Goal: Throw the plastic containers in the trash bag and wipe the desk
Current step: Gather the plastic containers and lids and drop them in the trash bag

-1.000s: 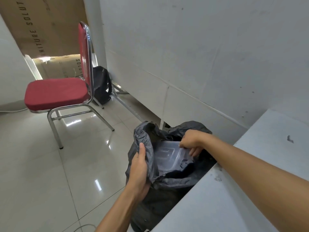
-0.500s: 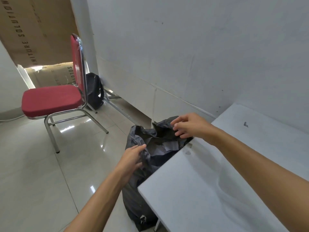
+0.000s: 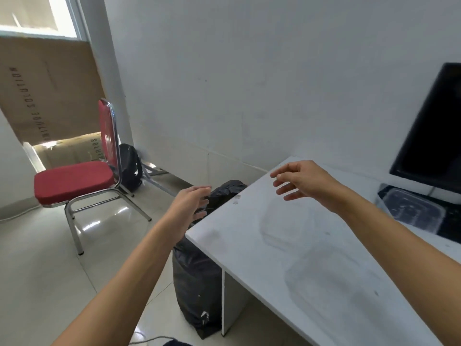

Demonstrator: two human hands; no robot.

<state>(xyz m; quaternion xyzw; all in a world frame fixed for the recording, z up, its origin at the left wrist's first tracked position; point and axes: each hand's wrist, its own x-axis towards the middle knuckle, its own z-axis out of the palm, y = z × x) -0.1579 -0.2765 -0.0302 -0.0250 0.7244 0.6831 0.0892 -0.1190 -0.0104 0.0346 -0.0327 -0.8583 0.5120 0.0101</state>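
A black trash bag (image 3: 197, 275) stands on the floor against the left end of the white desk (image 3: 294, 248). My left hand (image 3: 189, 206) hovers beside the bag's top, fingers loose and holding nothing. Over the desk's far left corner my right hand (image 3: 299, 181) is raised with spread fingers, also holding nothing. A clear plastic container (image 3: 411, 211) lies on the desk at the right, below a dark monitor (image 3: 434, 131). Smudges and dusty marks show on the desk surface.
A red chair (image 3: 74, 181) with a chrome frame stands on the tiled floor at the left. Behind it a black backpack (image 3: 129, 166) leans on the wall, and cardboard (image 3: 47, 88) leans below the window. A cable lies on the floor near the bag.
My left hand has let go of the bag's rim and my right hand has come out of the bag and risen over the desk. The view has swung right, revealing the monitor and container.
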